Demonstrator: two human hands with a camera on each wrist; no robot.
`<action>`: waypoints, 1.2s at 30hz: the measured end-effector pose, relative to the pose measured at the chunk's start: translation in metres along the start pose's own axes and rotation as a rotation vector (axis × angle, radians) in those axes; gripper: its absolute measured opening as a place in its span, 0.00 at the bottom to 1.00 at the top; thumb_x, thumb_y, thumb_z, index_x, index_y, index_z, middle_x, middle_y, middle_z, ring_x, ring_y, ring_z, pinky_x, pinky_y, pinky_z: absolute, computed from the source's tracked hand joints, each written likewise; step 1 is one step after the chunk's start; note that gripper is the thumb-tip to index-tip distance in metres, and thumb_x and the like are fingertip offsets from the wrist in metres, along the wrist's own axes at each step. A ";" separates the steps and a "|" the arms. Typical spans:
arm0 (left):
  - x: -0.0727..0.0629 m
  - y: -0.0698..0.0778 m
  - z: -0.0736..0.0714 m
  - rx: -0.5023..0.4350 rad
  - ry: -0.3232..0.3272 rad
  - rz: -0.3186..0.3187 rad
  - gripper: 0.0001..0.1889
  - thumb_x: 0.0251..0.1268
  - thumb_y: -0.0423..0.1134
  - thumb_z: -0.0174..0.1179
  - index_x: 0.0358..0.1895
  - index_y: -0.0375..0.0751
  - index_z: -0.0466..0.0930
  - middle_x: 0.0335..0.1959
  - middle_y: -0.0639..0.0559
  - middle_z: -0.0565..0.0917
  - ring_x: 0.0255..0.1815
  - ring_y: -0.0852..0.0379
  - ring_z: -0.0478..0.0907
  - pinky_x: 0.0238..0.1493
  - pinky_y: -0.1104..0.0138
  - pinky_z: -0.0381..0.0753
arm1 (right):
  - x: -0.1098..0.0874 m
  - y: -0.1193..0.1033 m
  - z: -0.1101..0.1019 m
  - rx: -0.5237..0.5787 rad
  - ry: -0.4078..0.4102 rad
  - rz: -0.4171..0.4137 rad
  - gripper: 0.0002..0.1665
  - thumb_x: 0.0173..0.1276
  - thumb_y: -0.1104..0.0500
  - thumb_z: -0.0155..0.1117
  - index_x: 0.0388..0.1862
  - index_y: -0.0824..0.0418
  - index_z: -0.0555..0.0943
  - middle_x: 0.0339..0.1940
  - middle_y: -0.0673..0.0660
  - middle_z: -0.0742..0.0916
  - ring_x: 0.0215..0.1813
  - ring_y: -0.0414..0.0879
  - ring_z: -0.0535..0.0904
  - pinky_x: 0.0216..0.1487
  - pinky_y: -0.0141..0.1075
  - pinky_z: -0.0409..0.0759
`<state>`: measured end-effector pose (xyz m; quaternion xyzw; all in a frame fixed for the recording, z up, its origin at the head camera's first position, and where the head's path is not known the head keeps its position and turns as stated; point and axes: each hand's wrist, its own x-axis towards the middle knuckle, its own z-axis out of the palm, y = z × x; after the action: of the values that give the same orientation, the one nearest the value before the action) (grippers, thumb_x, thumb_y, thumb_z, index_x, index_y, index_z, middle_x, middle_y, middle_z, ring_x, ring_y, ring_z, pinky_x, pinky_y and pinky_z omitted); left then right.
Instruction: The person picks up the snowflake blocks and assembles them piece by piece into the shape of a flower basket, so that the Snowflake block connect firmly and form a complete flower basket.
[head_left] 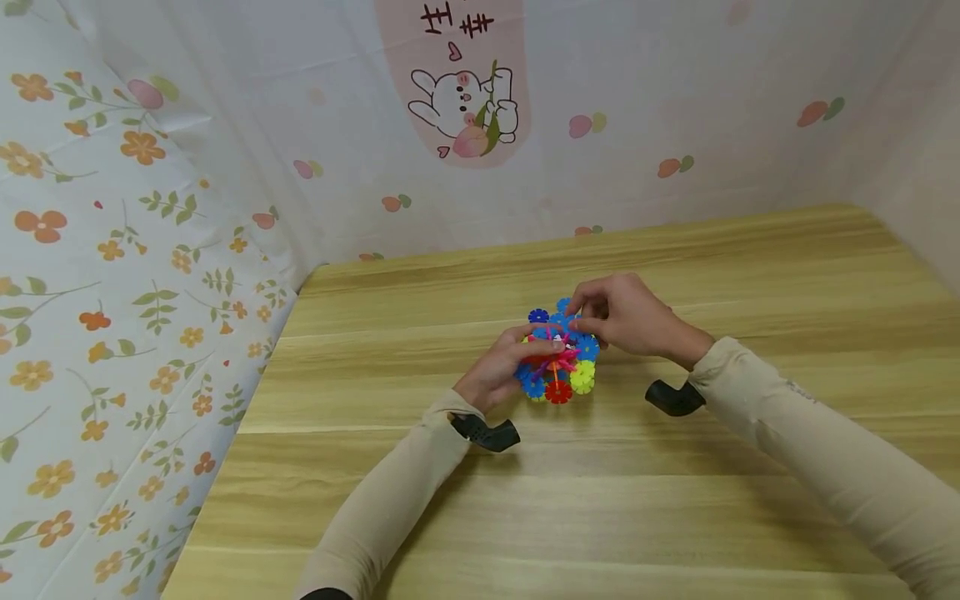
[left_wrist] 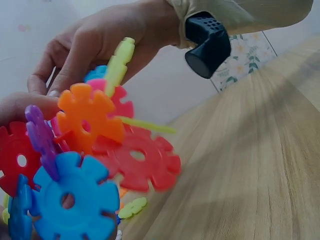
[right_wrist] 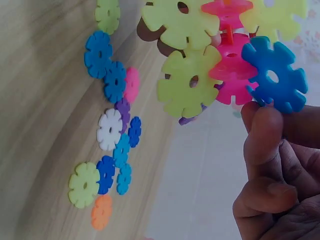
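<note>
My left hand grips a ball-like cluster of interlocking snowflake discs in red, orange, purple, pink, blue and yellow-green. In the head view its thumb and fingers lie across the near side of the cluster. From the right, my right hand reaches to the cluster's upper side. Between thumb and forefinger it pinches a blue snowflake disc, right beside a pink disc of the cluster in the right wrist view. Yellow-green discs stick out next to these.
Several loose snowflake discs, among them a white one, an orange one and a yellow-green one, lie on the wooden table by the cluster. A printed cloth hangs behind the table, and a floral one at the left.
</note>
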<state>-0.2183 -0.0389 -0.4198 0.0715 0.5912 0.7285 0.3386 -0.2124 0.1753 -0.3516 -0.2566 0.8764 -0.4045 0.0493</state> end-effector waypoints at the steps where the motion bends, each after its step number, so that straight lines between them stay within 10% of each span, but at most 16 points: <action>1: 0.000 0.000 0.001 -0.004 0.002 0.002 0.22 0.74 0.38 0.56 0.67 0.39 0.71 0.45 0.55 0.84 0.46 0.60 0.82 0.51 0.68 0.85 | 0.000 0.000 0.000 0.004 -0.003 0.003 0.03 0.67 0.64 0.69 0.37 0.64 0.84 0.17 0.53 0.83 0.16 0.42 0.76 0.21 0.32 0.76; 14: -0.001 0.010 -0.001 0.053 0.052 0.005 0.26 0.69 0.38 0.60 0.68 0.38 0.68 0.46 0.51 0.84 0.43 0.59 0.84 0.52 0.65 0.86 | 0.007 0.003 0.001 0.035 -0.029 -0.011 0.03 0.67 0.65 0.68 0.33 0.63 0.83 0.16 0.54 0.82 0.16 0.43 0.76 0.21 0.33 0.77; 26: -0.003 0.001 -0.008 -0.120 0.092 0.102 0.23 0.73 0.39 0.55 0.68 0.37 0.70 0.56 0.52 0.80 0.56 0.56 0.79 0.70 0.48 0.73 | 0.000 0.011 0.013 0.079 0.180 0.059 0.04 0.70 0.65 0.64 0.41 0.65 0.83 0.21 0.62 0.85 0.17 0.48 0.79 0.25 0.34 0.78; 36: 0.003 -0.005 0.003 -0.239 0.278 0.192 0.18 0.70 0.34 0.61 0.61 0.38 0.73 0.56 0.48 0.80 0.55 0.54 0.80 0.61 0.57 0.83 | 0.000 0.010 0.030 0.148 0.256 0.098 0.06 0.70 0.63 0.65 0.42 0.66 0.81 0.24 0.61 0.87 0.20 0.54 0.83 0.22 0.34 0.77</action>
<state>-0.2174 -0.0342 -0.4245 -0.0144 0.5320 0.8253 0.1889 -0.2080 0.1604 -0.3790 -0.1556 0.8549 -0.4944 -0.0244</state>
